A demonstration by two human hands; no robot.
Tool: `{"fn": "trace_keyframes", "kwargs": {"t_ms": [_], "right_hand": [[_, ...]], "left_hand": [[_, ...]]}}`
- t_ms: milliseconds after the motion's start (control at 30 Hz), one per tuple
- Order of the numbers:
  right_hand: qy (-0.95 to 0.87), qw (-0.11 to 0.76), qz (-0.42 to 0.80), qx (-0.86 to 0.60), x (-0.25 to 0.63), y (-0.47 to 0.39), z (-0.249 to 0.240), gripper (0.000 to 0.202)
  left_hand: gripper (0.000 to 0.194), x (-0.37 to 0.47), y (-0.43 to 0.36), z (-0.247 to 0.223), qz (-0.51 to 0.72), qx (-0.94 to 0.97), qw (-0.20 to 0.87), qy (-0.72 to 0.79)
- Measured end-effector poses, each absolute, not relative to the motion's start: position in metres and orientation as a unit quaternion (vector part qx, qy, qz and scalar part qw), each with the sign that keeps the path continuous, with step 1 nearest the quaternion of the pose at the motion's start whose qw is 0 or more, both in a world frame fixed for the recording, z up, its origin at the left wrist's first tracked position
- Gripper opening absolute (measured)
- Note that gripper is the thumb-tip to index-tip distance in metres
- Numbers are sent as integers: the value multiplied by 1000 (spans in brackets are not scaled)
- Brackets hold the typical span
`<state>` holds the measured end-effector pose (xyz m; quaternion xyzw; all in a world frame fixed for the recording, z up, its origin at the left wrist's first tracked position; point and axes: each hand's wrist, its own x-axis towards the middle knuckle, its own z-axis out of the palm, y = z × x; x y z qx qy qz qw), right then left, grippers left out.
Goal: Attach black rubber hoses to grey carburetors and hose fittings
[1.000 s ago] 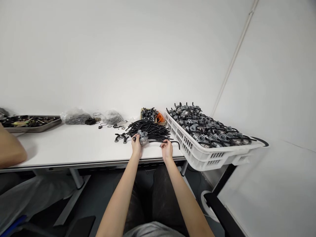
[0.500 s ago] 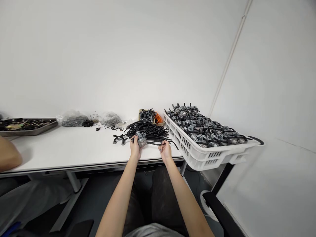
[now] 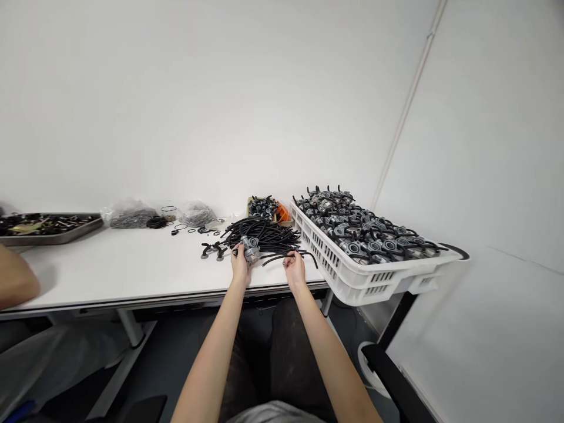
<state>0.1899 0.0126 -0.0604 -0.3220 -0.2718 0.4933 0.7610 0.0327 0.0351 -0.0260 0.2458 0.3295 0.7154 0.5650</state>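
My left hand (image 3: 240,265) is closed around a small grey metal carburetor (image 3: 251,249) just above the table's front edge. To its right, my right hand (image 3: 294,270) pinches a thin black rubber hose (image 3: 275,257). The hose's free end points left, near the carburetor but apart from it. Behind both hands lies a heap of black hoses (image 3: 264,233). Two black fittings with short tubes (image 3: 214,251) rest left of my left hand. My fingertips partly hide what they grip.
On the right stands a white plastic crate (image 3: 335,267) full of carburetors with hoses. A small box of parts (image 3: 262,207) with an orange piece (image 3: 282,212) sits behind the heap. Plastic bags (image 3: 132,212), loose rings and a metal tray (image 3: 66,235) line the left, near another person's arm (image 3: 17,276).
The hose's left end has swung down and away from the carburetor, so a gap shows between them. My left hand still holds the carburetor, nearly in place.
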Motion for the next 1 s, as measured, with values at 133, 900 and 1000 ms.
{"fn": "trace_keyframes", "kwargs": {"t_ms": [133,900,1000], "right_hand": [[-275,763,497,-309,190,11,-59,28],[-284,753,509,-305,189,6,-54,27],[-293,745,505,-323,190,7,-56,31]], "left_hand": [[37,33,33,-25,715,250,562,333],[37,33,31,-23,710,266,552,347],[37,33,31,-23,709,269,549,352]]}}
